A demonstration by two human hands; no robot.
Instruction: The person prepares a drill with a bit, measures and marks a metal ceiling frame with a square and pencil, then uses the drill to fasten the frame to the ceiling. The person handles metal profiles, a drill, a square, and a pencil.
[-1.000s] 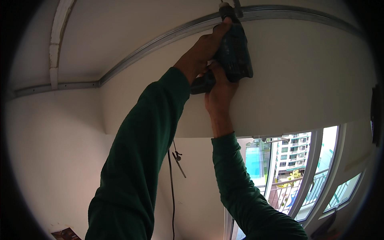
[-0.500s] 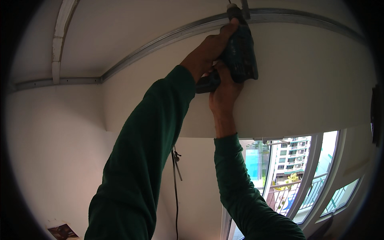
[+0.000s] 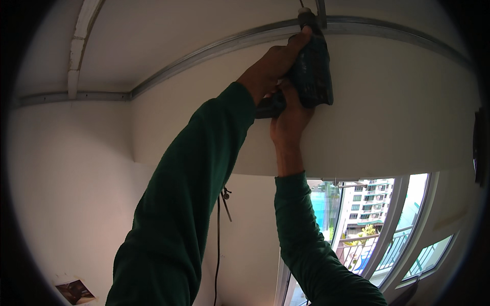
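A dark blue power drill (image 3: 315,69) points upward toward the ceiling, its thin bit (image 3: 301,4) running out of the top of the picture. My left hand (image 3: 271,65) is closed round the front of the drill's body, thumb up near the chuck. Lower down, my right hand (image 3: 293,121) grips the handle from behind, its fingers partly hidden. The drill's base juts out to the left, below my left wrist. Just behind the chuck, a metal wall channel (image 3: 245,40) follows the top of the wall. Where the bit's tip meets anything is out of view.
A metal strip (image 3: 321,14) rises from the channel beside the chuck. Another pale strip (image 3: 79,48) crosses the ceiling at left. A dark cable (image 3: 218,255) hangs behind my left forearm. At lower right are a glazed door (image 3: 334,214) and a small window (image 3: 429,257).
The drill and both hands sit slightly lower and farther right in the picture, and the view has shifted a little. My grip on the drill looks the same.
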